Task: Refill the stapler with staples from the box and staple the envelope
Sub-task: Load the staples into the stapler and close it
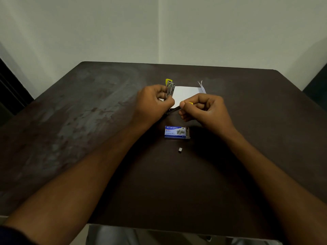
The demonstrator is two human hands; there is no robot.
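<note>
My left hand (154, 101) grips a small metal stapler (170, 87) with a yellow tip, held upright above the table. My right hand (203, 110) pinches the stapler's thin dark rod with a yellow end (190, 103), drawn out to the right of the stapler's base. A white envelope (185, 92) lies flat behind both hands, its flap raised at the right end. The blue staple box (177, 132) lies just in front of my hands, open at its right end. A short loose strip of staples (180, 150) rests on the table nearer to me.
The dark brown table (88, 121) has worn grey patches on its left half. Pale walls meet in a corner behind the far edge. The near table edge runs just above my lap.
</note>
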